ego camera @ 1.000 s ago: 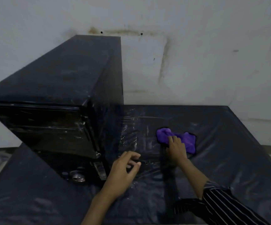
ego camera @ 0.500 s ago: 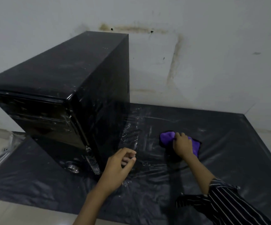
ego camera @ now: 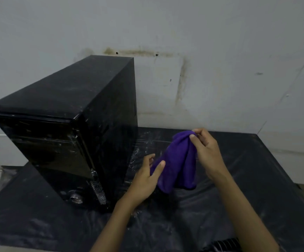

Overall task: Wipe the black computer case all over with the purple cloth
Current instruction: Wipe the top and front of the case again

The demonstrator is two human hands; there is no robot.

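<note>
Dim, greyish light is falling softly from overhead. The plastic-covered counter is catching faint glints. The front of the black computer case is sinking into shadow. Straight lines are bowing toward the edges, and everything is looking slightly soft.

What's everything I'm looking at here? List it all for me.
case: one, black, upright on the sheet's left, near the wall.
cloth: one, purple, held up right of the case.
sheet: one, black plastic, spread under the case.
wall: one, white with brown stains, behind.
sleeve: one, striped, bottom edge.
left hand: one, holds the cloth's lower left edge.
right hand: one, pinches the cloth's top.
</note>
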